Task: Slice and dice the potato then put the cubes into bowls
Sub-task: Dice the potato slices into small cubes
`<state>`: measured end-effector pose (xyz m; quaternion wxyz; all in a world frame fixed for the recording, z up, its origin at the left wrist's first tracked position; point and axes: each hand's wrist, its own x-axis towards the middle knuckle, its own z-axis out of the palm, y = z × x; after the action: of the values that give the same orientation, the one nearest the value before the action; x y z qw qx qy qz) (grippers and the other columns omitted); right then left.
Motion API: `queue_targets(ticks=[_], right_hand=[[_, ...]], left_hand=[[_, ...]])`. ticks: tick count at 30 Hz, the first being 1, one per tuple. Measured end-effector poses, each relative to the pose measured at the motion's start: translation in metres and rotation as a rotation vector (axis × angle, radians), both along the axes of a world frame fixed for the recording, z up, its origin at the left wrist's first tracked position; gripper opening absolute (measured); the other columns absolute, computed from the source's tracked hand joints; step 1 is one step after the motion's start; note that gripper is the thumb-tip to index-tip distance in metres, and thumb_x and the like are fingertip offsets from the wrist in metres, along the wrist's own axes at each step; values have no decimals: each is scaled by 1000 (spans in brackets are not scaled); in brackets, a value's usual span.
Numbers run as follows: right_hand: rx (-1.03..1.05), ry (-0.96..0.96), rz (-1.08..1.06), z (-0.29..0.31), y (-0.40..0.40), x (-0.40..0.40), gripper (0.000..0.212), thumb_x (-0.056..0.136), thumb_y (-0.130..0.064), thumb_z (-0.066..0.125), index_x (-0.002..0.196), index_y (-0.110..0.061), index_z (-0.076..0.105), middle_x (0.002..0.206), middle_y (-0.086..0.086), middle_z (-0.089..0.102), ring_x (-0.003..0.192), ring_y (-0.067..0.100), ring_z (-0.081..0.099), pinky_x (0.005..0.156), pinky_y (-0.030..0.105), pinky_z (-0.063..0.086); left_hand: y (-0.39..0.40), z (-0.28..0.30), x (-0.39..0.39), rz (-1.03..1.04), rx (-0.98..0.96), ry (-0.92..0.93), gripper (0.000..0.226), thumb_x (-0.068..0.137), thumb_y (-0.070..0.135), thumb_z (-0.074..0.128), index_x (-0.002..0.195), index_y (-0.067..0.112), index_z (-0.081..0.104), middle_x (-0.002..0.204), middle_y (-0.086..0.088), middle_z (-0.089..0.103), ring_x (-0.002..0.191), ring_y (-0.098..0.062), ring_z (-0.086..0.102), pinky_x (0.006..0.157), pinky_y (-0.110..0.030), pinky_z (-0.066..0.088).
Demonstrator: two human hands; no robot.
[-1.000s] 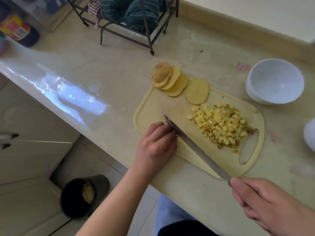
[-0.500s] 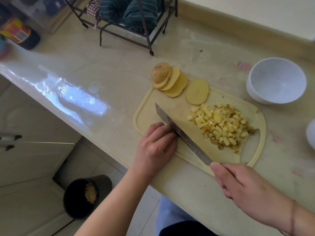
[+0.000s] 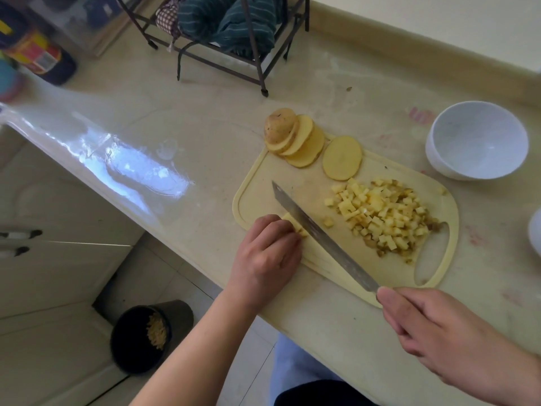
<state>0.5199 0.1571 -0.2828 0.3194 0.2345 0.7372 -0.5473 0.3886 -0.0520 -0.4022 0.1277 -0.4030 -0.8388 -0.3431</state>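
A pale yellow cutting board (image 3: 257, 183) lies on the counter. My left hand (image 3: 268, 253) holds down potato strips (image 3: 294, 223) at the board's near left edge, fingers curled over them. My right hand (image 3: 439, 329) grips the handle of a long knife (image 3: 319, 235), whose blade lies across the board right beside the strips. A heap of potato cubes (image 3: 383, 215) sits on the board's right half, with one loose cube (image 3: 328, 222) by the blade. Round potato slices (image 3: 295, 139) are stacked at the far corner, one slice (image 3: 342, 158) lying apart. A white bowl (image 3: 477, 140) stands beyond the board.
A second white bowl's edge (image 3: 535, 231) shows at the right. A black wire rack (image 3: 234, 39) with green cloth stands at the back. Containers (image 3: 38, 54) sit far left. On the floor below stands a black bin (image 3: 146, 335) with peelings.
The knife pushed forward half a second ago, then drew back toward me; a cube now lies loose right of the blade. My left hand stays on the strips.
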Motion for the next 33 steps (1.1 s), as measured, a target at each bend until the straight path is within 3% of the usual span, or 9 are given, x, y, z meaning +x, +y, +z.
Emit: queue_targets(ticks=[3,10,14,19,22,28,33], right_hand=[[1,15,18,-1,-2,2,61,80,-72,38,60,-16,42,45,-5,35,39,4,30,39,13,28],[34,-5,3,-3,6,12,79,53,-96,41,58,-17,43,45,-6,33,39,8,28,39,15,27],[38,2,26,-3,6,13,80,49,-99,39,56,-20,43,44,-4,35,38,7,30,39,14,27],[90,67,87,-11,-4,-1,68,71,-83,34,61,-16,38,48,-6,34,44,5,31,44,17,29],[118,135,100,-17,-12,-13,65,85,-71,30,61,-12,39,50,-6,33,47,6,31,49,25,30],[60,70,1,-13,-12,-18,53,84,-60,37,63,-11,42,46,-7,32,37,5,26,36,11,24],[1,-28,-81,-8,1,-11,59,83,-61,38,68,-3,39,54,4,29,40,11,20,34,15,21]], left_hand=[[0,-1,-1,-7,4,-9,1,86,-3,75,85,-3,75,97,-15,72,92,-34,64,79,-40,55],[0,0,-1,2,9,-6,3,86,-4,74,85,-2,76,100,-13,73,93,-31,63,81,-36,54],[0,1,-1,3,11,-7,5,84,-6,76,85,-1,77,100,-12,74,93,-31,65,82,-34,54],[-1,0,-2,13,20,-9,7,89,-3,72,87,0,78,99,-11,75,94,-28,64,83,-32,54],[0,1,-2,8,21,-11,8,88,-4,71,89,0,78,101,-11,75,95,-29,64,83,-32,54],[-1,1,-2,4,4,-1,4,86,-5,75,86,-1,77,96,-10,73,93,-29,63,84,-32,53],[-2,-2,-2,15,0,-13,3,87,-3,75,86,-1,76,94,-11,71,93,-29,63,82,-34,53]])
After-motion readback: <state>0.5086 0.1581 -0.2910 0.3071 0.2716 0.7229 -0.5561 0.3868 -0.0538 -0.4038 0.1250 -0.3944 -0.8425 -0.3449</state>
